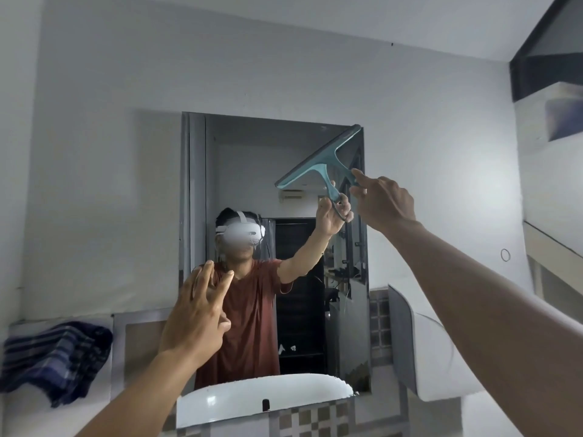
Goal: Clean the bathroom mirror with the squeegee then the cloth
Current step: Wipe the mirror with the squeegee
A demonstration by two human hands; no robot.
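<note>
The rectangular bathroom mirror [252, 171] hangs on the white wall straight ahead. A teal squeegee [318, 159] lies tilted against the mirror's upper right corner, its blade running from lower left to upper right. My right hand [383, 200] is raised to it and grips its handle, mostly hiding the handle. My left hand [197, 313] hovers in front of the mirror's lower left part, fingers spread and holding nothing. A dark blue striped cloth [56, 357] lies crumpled on the ledge at the left.
A white basin [265, 395] sits under the mirror, with checkered tiles below. A white wall-mounted fixture [419, 345] juts out right of the mirror. The mirror reflects a person in a red shirt wearing a headset. A dark opening is at the upper right.
</note>
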